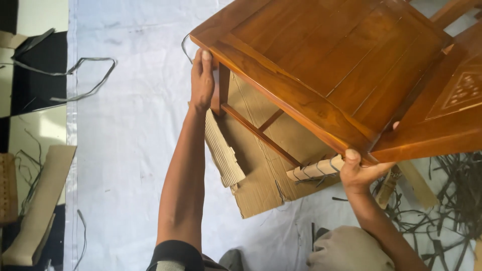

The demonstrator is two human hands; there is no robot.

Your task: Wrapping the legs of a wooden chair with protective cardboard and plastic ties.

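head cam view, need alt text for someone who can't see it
Seen from above, a person's left hand and right hand grip two corners of a polished wooden chair over flattened cardboard on a white sheet, with dark strapping scraps nearby.

**Furniture packing floor, seen from above**

A workshop or packing area for wooden furniture. A varnished chair (341, 65) stands on flattened cardboard (266, 150) over a white sheet (130, 140) spread across the floor. One chair leg is wrapped in corrugated card (314, 169); another roll (224, 155) lies beside it. Cut grey strapping (80, 75) loops on the sheet, and more scraps (452, 190) pile at the right. Cardboard offcuts (37, 206) sit at the left edge.
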